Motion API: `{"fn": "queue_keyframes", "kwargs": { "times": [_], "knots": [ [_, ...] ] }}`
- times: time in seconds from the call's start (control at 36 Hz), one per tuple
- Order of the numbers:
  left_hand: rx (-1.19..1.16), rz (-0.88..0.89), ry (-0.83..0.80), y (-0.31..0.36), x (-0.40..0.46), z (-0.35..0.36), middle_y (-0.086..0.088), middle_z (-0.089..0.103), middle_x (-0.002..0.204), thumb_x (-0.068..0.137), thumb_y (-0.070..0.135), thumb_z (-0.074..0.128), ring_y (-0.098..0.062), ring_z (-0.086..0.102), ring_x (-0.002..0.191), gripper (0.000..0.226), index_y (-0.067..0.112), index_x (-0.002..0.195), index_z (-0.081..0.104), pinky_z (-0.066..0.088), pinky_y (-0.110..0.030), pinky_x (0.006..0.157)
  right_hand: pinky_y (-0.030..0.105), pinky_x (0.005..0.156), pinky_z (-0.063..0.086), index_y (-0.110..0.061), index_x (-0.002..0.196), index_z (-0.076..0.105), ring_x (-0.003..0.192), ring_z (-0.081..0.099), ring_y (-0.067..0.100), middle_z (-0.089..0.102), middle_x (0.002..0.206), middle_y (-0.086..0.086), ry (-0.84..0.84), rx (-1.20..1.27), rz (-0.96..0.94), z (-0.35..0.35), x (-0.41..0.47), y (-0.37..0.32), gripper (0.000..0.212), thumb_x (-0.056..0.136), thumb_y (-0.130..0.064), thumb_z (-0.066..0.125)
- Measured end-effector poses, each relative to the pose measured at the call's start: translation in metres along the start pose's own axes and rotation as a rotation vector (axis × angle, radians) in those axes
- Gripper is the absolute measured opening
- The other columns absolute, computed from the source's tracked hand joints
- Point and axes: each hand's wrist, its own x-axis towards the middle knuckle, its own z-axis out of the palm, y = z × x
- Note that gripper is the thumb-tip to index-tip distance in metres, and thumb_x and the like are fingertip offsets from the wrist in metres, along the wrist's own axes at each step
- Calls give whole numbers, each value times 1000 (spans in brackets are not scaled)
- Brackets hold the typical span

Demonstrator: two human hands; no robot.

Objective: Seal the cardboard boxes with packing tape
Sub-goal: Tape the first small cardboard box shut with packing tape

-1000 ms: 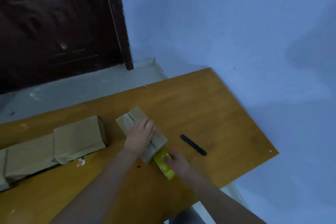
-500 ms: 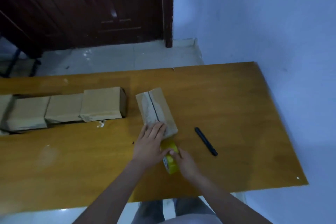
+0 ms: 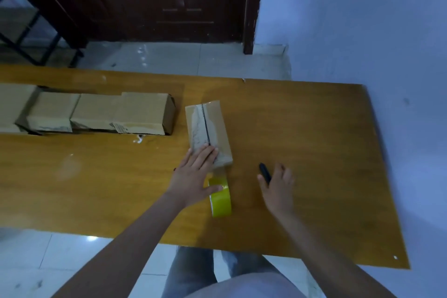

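Cardboard of the small brown box (image 3: 209, 132) lies flat on the orange wooden table (image 3: 314, 140) under my left hand's (image 3: 193, 174) straight fingers, the yellow tape roll (image 3: 220, 198) stands released just behind, and my right hand (image 3: 277, 186) has moved, loosely curled, onto the black cutter (image 3: 265, 173), for cutting the strip, I think.

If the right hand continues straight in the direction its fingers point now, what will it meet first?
The right hand points away from the person, and the black pen-like tool already lies at its fingers, so it probably meets that first. Whether they touch is unclear.

The right hand (image 3: 278, 185) covers the near end of a black tool (image 3: 264, 172), perhaps a cutter. The row of boxes (image 3: 96, 112) runs off the left edge.
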Motion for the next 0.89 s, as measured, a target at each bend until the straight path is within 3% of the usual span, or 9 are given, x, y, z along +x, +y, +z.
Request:
{"fn": "queue_keyframes", "kwargs": {
  "times": [0.06, 0.19, 0.31, 0.39, 0.47, 0.56, 0.75, 0.83, 0.89],
  "knots": [
    [-5, -7, -4, 1, -1, 0, -2, 34, 152, 81, 74, 32, -16, 15, 143, 92, 12, 149, 28, 12, -40, 116, 38, 102, 37, -10, 141, 32, 126, 30, 28, 24, 140, 7, -88, -139, -30, 2, 6, 14, 55, 97, -41, 43],
    [-4, -11, 7, 0, -1, -3, -4, 33, 153, 83, 74, 31, -17, 19, 142, 91, 12, 149, 26, 10, -38, 115, 32, 89, 41, -10, 119, 49, 112, 43, 23, 45, 125, 6, -87, -286, -207, 6, 10, 27, 24, 100, -22, 43],
    [9, -9, -15, -4, -1, -3, -4, 21, 158, 81, 75, 30, -16, 14, 145, 93, 14, 151, 19, 5, -37, 116, 32, 54, 41, -12, 111, 47, 67, 54, 21, 54, 84, 2, -123, -116, -233, -11, 8, 24, 17, 98, -22, 50],
    [24, -14, -21, -3, -1, -4, -1, 12, 158, 81, 75, 28, -15, 8, 145, 94, 14, 151, 15, 2, -36, 116, 26, 33, 35, -16, 98, 57, 42, 52, 18, 58, 62, 0, 113, -80, -569, -24, 2, 13, 20, 83, -15, 70],
    [28, -28, -19, -1, -1, -5, -3, 17, 158, 81, 75, 28, -16, 12, 145, 94, 13, 151, 20, 3, -37, 116, 21, 34, 36, -22, 90, 63, 54, 58, 15, 64, 73, -4, 307, -156, -883, -32, -8, -13, 16, 75, -18, 66],
    [24, -31, -24, -1, -1, -5, -4, 21, 157, 81, 75, 30, -18, 17, 144, 94, 12, 150, 24, 4, -37, 116, 22, 39, 35, -21, 85, 67, 64, 57, 15, 62, 74, -5, 373, -206, -1001, -30, -12, -39, 14, 78, -12, 59],
    [43, -39, -48, 2, -1, -7, -5, 21, 157, 81, 74, 30, -21, 19, 145, 93, 12, 150, 22, 3, -37, 115, 24, 35, 30, -18, 75, 64, 57, 52, 19, 53, 62, 0, 340, -309, -923, -26, -9, -46, 19, 70, -6, 50],
    [38, -45, -51, 2, -1, -8, -5, 22, 157, 81, 75, 29, -20, 17, 145, 93, 13, 150, 21, 2, -37, 116, 24, 32, 30, -17, 73, 61, 52, 53, 21, 52, 58, 1, 245, -334, -717, -34, -3, -28, 23, 62, 2, 65],
    [42, -44, -60, 1, -1, -8, -5, 24, 157, 81, 75, 28, -20, 18, 144, 94, 12, 150, 22, 2, -37, 115, 27, 39, 34, -16, 87, 59, 62, 58, 22, 58, 71, 2, 107, -405, -516, -38, 4, -11, 25, 73, 2, 68]
  ]
}}
